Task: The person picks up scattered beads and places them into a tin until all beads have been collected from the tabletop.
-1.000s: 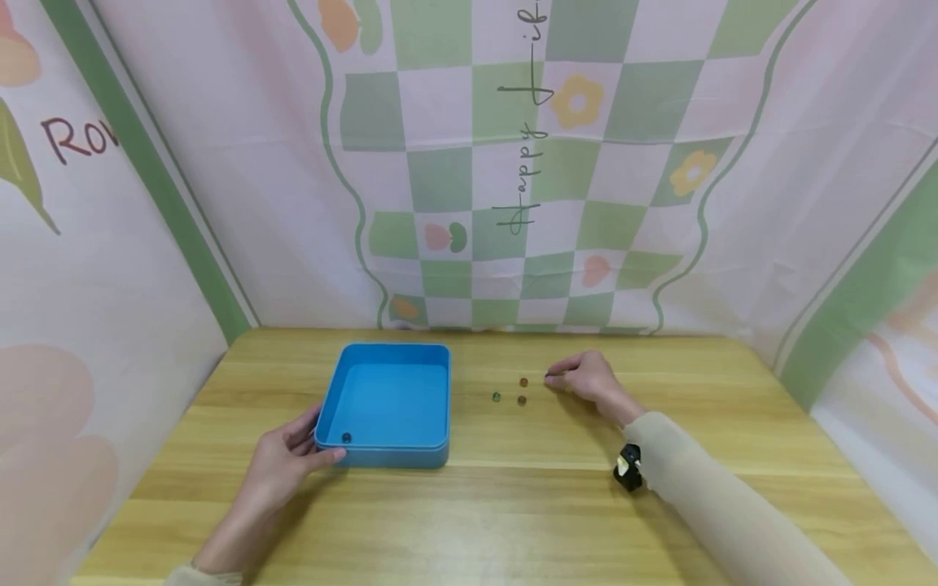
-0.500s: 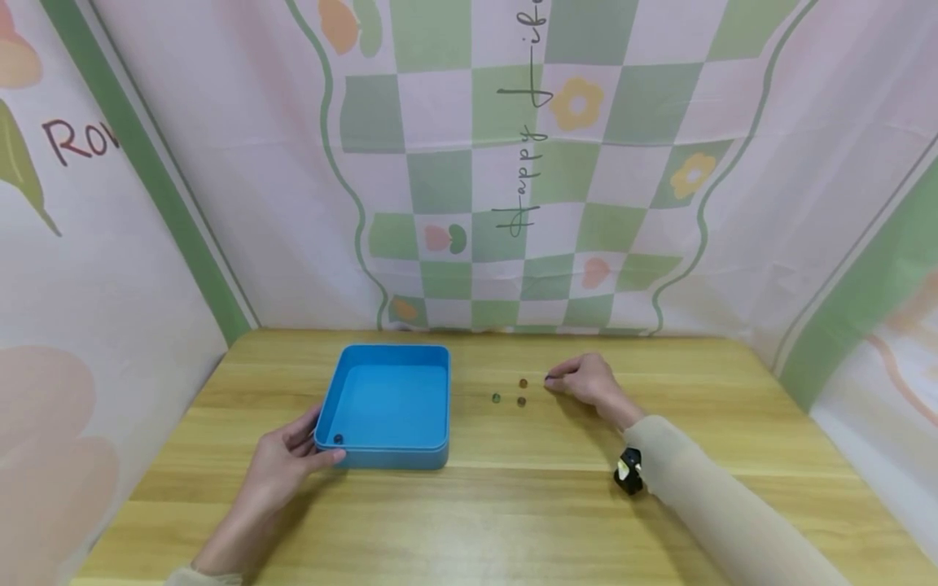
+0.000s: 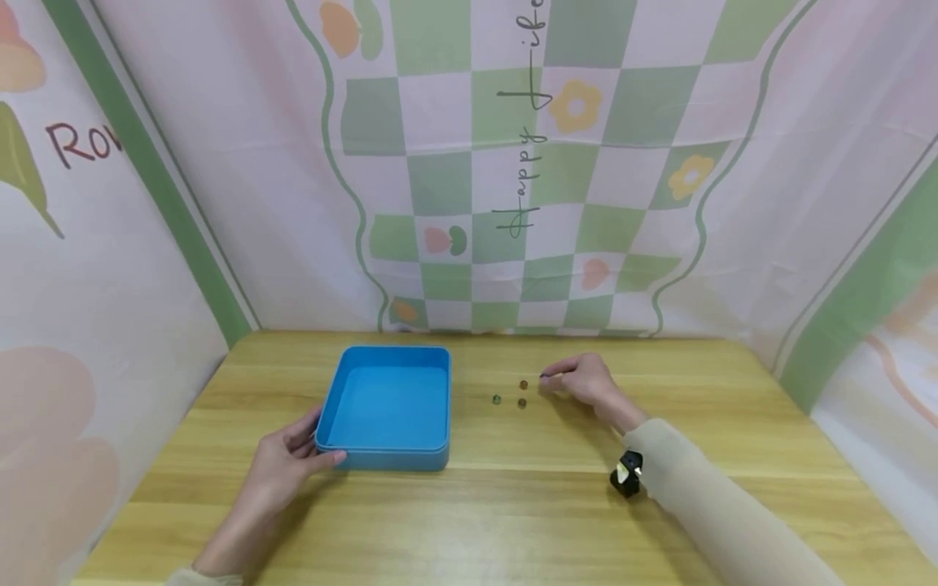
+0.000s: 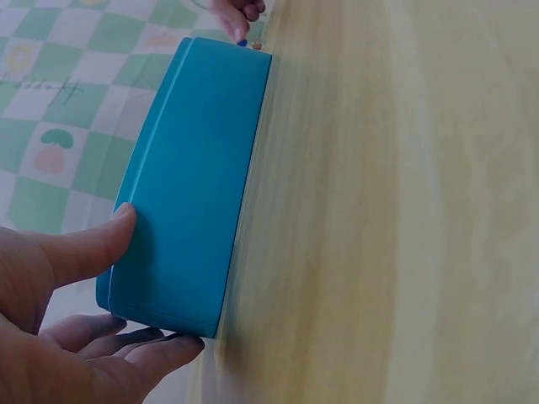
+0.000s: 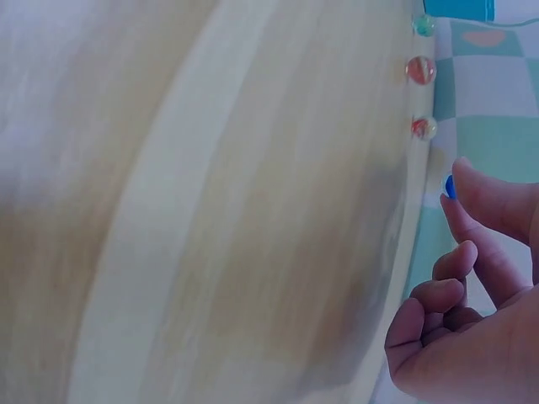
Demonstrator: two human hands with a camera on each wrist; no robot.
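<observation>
My left hand (image 3: 278, 464) grips the front left corner of a square blue box (image 3: 396, 460). In the left wrist view its thumb lies on the box's front wall, with the fingers round the side. My right hand (image 3: 589, 381) pinches a blue marble (image 5: 450, 187) between thumb and index finger, a little above the table; the other fingers are curled. To the left of that hand, three marbles rest on the table: a green one (image 3: 497, 400) and two reddish-brown ones, one farther back (image 3: 523, 385) and one nearer (image 3: 522, 404). The front wall hides part of the box's floor.
The wooden table (image 3: 498, 521) ends at the back against a hanging cloth (image 3: 440, 179) with green checks. More printed cloth hangs at both sides. A black device (image 3: 626, 474) is strapped at the right wrist.
A dark marble in the box rolled toward the front left corner and has gone out of sight behind the wall. My right hand, with the blue marble, has shifted slightly left.
</observation>
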